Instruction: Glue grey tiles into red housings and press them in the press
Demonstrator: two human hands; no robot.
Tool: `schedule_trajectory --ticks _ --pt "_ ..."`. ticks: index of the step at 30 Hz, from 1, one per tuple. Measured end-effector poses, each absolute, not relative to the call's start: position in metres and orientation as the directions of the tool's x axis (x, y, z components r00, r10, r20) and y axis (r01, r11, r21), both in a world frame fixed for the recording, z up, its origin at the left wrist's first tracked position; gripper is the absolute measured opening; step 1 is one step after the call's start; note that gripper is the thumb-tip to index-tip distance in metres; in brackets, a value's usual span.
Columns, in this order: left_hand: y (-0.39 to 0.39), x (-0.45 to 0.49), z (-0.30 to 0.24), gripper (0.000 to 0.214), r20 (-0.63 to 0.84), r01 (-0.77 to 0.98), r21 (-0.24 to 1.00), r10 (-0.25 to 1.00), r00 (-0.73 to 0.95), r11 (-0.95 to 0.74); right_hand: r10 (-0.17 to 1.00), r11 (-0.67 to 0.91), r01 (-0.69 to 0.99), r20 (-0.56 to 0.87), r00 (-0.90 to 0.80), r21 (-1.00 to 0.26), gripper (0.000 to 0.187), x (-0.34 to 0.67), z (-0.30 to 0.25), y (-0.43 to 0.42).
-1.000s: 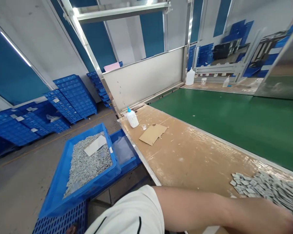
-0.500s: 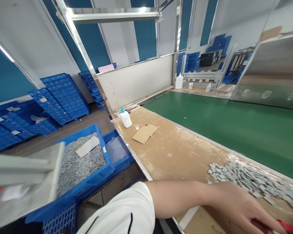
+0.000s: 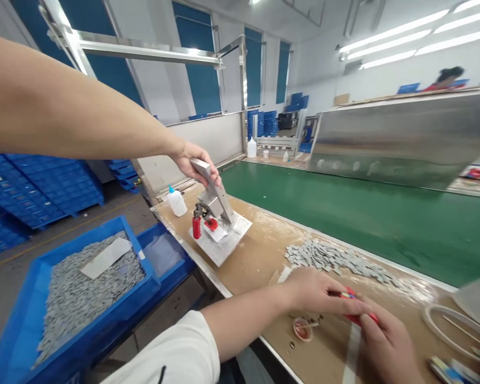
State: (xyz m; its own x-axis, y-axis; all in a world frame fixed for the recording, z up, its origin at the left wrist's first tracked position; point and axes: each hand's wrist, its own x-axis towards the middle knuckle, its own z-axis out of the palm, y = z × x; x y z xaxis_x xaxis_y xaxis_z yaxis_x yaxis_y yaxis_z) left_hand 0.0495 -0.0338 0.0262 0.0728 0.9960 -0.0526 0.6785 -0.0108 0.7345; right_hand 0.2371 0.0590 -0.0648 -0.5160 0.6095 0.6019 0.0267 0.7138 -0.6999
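My left hand [image 3: 318, 290] and my right hand [image 3: 388, 344] meet over the brown worktop [image 3: 264, 250] at the lower right. Both are closed on a small red object [image 3: 358, 317], which is mostly hidden by the fingers. A pile of small grey pieces [image 3: 336, 258] lies just beyond my left hand. Further left, another person's bare arm reaches in from the upper left. Its hand [image 3: 192, 160] grips the tilted top of a metal jig [image 3: 216, 205] with a red-handled clamp [image 3: 196, 226] on a white base plate.
A green conveyor belt [image 3: 344, 213] runs along the far side under a steel hood [image 3: 400, 138]. A glue bottle [image 3: 176, 201] stands behind the jig. A blue crate [image 3: 8, 341] of grey pieces sits at the left. A tape ring [image 3: 303, 329] and white tubing [image 3: 436, 325] lie near my hands.
The view has swung right. Another person's arm has brought the metal jig onto the worktop where the cardboard lay. My right hand has come into view and joined my left on the red object.
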Motion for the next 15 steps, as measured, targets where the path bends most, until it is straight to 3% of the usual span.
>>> schedule_trajectory --ticks 4,10,15 --pt "-0.036 0.053 0.013 0.067 -0.021 0.604 0.797 1.000 0.008 0.012 0.610 0.657 0.006 0.527 -0.591 -0.754 0.055 0.229 -0.049 0.053" --pt "-0.038 0.053 0.009 0.071 -0.009 0.553 0.833 0.999 -0.045 0.032 0.628 0.606 0.013 0.468 -0.622 -0.796 0.054 0.224 -0.052 0.051" --pt "-0.033 0.055 0.005 0.073 0.028 0.576 0.817 0.997 -0.069 0.017 0.697 0.594 0.079 0.464 -0.547 -0.801 0.053 0.226 -0.053 0.047"
